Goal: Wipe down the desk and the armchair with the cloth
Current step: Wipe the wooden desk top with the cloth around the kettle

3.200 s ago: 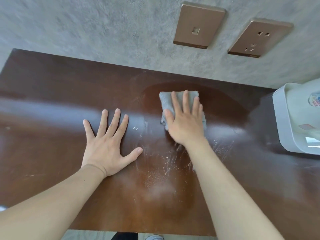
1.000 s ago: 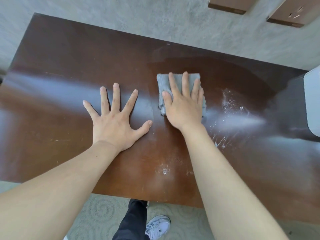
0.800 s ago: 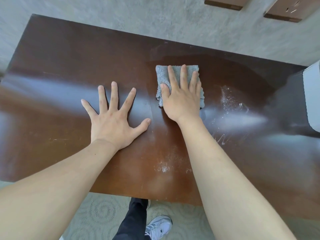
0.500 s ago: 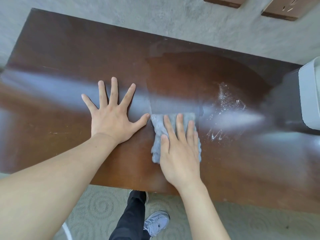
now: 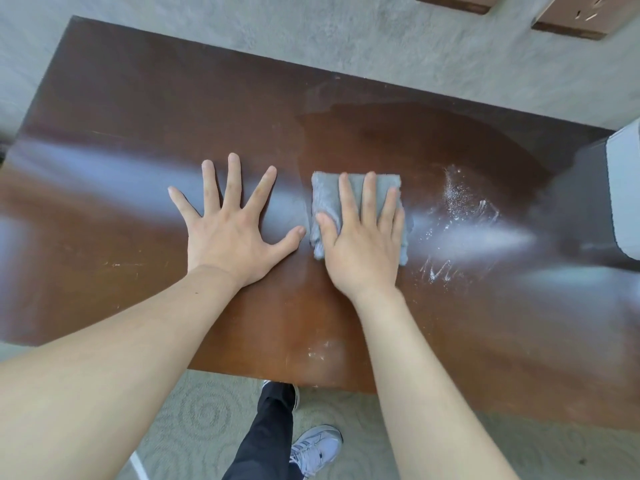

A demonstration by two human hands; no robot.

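No legible text, labels or numbers anywhere: desk [image 5: 138, 109] top bare, wall plates [image 5: 571, 19] cropped and unmarked, white box [image 5: 625, 199] at right edge shows no print.

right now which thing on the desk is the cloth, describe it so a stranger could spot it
On the dark brown desk, look near the middle, just right of the spread left hand. The cloth is the folded grey pad under the right hand, the only soft grey thing there, with white dust streaks to its right.
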